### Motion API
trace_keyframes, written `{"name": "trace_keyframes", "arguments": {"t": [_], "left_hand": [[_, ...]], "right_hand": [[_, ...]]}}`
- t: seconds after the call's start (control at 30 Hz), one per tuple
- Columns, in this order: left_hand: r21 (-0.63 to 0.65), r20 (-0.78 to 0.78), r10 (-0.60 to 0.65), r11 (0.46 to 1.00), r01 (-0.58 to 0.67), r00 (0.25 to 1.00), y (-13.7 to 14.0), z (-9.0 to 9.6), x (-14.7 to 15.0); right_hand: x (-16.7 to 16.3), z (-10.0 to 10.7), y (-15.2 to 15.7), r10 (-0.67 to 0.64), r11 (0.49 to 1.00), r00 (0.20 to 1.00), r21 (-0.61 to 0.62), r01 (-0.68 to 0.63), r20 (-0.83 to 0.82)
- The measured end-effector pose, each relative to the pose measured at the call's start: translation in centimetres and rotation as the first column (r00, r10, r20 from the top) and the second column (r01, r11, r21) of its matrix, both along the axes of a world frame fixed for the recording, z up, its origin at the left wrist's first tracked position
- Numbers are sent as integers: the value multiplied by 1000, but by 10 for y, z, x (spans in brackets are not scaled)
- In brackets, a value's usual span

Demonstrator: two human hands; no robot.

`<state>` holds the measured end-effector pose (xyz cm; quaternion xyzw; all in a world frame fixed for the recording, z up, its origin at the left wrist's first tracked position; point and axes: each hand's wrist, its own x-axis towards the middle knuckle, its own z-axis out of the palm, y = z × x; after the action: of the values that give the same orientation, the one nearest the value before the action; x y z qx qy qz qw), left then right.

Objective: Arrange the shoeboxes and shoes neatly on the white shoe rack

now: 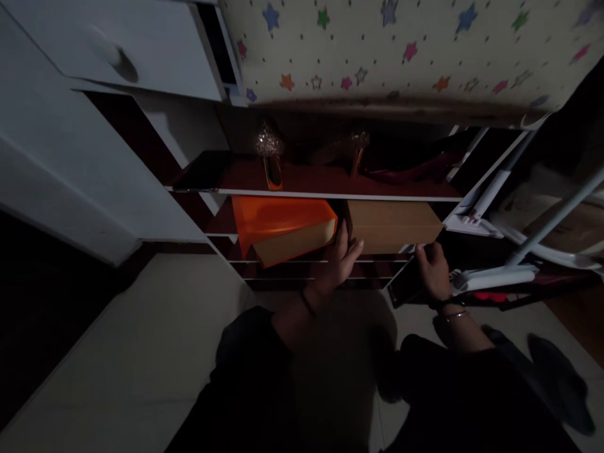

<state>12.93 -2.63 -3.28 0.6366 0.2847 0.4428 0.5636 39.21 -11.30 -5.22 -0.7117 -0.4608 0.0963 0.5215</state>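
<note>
Brown cardboard forms a long box (394, 226) below a dark red shelf (316, 181), just right of an orange box (285, 214); a glittery shoe (268, 141) stands on the shelf. The left hand (342, 255), thumb spread from its fingers, is at the long box's left end. The right hand (434, 272) curls near its lower right corner, beside a dark panel (406, 283); whether it grips either, I cannot tell.

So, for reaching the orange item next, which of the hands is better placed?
Probably the left hand: it is close beside the orange item, while the right hand is farther away, near the opposite end of the brown box.
</note>
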Motion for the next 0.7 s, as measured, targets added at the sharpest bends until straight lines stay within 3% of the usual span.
{"name": "trace_keyframes", "arguments": {"t": [0.47,0.7], "left_hand": [[47,-25,46,998,-45,999,1,2,0],[1,-76,25,1000,-25,997,-5,-5,-8]], "right_hand": [[-7,-2,6,-27,1000,999,-1,27,-28],[-22,-4,1,-26,990,999,137,31,-35]]}}
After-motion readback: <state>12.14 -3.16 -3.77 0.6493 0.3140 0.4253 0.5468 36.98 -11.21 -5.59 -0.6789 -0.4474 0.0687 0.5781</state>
